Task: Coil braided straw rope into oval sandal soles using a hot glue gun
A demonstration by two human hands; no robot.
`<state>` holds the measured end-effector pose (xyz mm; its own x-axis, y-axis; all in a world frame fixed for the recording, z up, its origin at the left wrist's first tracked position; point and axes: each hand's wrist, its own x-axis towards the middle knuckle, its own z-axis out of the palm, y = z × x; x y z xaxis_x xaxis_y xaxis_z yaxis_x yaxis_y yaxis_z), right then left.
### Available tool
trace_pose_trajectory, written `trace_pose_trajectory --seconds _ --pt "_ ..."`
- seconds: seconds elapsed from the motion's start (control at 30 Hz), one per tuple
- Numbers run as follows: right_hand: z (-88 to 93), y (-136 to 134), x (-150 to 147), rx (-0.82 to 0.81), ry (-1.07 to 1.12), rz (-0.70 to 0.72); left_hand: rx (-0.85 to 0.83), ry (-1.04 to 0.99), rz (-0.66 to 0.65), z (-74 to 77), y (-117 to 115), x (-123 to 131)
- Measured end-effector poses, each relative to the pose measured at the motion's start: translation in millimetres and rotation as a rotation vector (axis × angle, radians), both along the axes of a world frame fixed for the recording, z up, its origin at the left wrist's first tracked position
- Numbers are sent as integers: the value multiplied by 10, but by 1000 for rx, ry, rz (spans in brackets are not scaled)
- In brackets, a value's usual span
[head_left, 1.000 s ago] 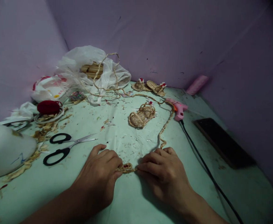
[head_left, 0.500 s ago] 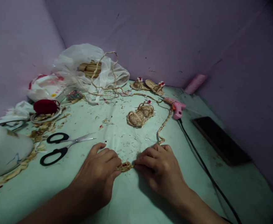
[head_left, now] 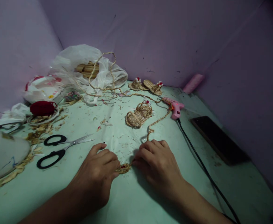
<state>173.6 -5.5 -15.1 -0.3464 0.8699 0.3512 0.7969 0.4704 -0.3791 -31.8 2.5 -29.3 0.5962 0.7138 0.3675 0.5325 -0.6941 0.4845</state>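
Note:
Between my hands is a small coil of braided straw [head_left: 123,168] with a bit of red at its middle. My left hand [head_left: 99,171] pinches the coil's left end between thumb and fingers. The fingers of my right hand [head_left: 157,165] are closed on the braided cord at the coil's right side; the exact grip is hidden. Beyond this hand the loose braided cord [head_left: 160,119] runs up past the pink glue gun [head_left: 174,107] and back toward the plastic bag. A woven straw slipper [head_left: 138,115] with a red and white bead lies ahead of my hands.
Black-handled scissors [head_left: 65,147] lie left of my left hand. A phone [head_left: 220,140] and the gun's black cable [head_left: 204,168] are on the right. Behind stand two finished slippers [head_left: 154,86] and a plastic bag [head_left: 117,74]. Red yarn [head_left: 43,108] and a white rounded object [head_left: 7,154] sit left.
The cord beyond my right hand has shifted left and its bend has changed shape. Both hands keep their hold on the braid, and the view has moved slightly.

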Motion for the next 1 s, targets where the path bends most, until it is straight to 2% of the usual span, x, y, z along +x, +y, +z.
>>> trace_pose_trajectory --seconds 0.23,0.43,0.67,1.0 --pt "-37 -40 -27 50 29 -12 -6 2 -52 14 50 -21" --pt "-71 -78 -49 -49 96 17 18 18 -68 53 75 -8" --pt "-82 -158 -38 -266 246 34 67 14 -106 51 110 3" --pt "-50 -174 -72 -366 295 -1 90 53 -181 121 185 30"
